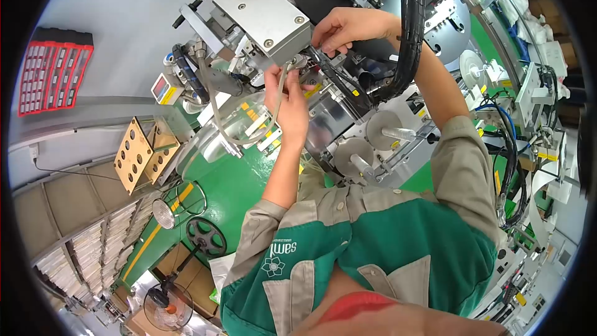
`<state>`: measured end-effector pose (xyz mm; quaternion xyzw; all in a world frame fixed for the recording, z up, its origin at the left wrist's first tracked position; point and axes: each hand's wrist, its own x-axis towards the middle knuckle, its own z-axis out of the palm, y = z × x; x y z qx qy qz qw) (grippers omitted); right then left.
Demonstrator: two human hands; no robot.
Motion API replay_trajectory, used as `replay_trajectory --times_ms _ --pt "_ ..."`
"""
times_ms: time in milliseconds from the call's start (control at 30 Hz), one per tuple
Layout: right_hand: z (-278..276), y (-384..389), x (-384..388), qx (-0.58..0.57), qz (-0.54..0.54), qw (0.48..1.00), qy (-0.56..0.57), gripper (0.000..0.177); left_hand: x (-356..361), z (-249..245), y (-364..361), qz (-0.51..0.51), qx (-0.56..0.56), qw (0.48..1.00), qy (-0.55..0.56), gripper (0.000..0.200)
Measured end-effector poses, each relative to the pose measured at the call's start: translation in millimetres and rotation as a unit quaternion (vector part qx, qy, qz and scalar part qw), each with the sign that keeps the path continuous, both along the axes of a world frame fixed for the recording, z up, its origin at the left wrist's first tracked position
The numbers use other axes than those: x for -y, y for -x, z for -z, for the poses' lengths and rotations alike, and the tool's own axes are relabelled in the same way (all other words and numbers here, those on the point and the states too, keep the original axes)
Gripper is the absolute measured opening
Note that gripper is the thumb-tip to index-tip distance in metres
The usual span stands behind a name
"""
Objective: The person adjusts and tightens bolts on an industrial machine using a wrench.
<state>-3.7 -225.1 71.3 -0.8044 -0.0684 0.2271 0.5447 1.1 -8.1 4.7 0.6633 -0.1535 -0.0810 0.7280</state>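
Note:
My left hand (pixel 287 102) reaches up under a silver metal block (pixel 258 9) on a machine. Its fingers are closed at a small metal fitting (pixel 297 62) beneath the block's corner; what they grip is partly hidden. A grey hose (pixel 217 118) loops down and passes in front of this hand. My right hand (pixel 351 28) is at the block's right side, fingers curled in a pinch beside black cables (pixel 329 71). Whatever lies between those fingertips cannot be made out.
A thick black cable bundle (pixel 407 37) hangs across my right forearm. Clear-centred reels (pixel 382 130) stand below the hands. To the left are a small display unit (pixel 166 89), a perforated tan panel (pixel 134 155) and a red parts rack (pixel 56 74). A fan (pixel 168 305) stands lower left.

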Motion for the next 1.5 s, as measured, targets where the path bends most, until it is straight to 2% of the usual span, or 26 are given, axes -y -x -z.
replay_trajectory --times_ms 300,600,1267,1500 --pt "2 1 0 -0.005 0.023 1.0 -0.011 0.027 -1 0 -1 -0.001 -0.013 1.0 -0.006 0.011" --pt "1 7 -4 0.017 0.049 0.999 -0.011 0.026 3 -1 -1 0.005 -0.017 0.999 0.036 0.009" --pt "-1 18 -10 0.028 0.078 0.996 0.017 0.027 0 -4 0 0.006 -0.016 1.0 0.012 0.006" --pt "-7 20 -10 0.02 0.075 0.997 0.006 0.027 -7 -3 -6 0.039 -0.024 0.999 -0.021 0.02"
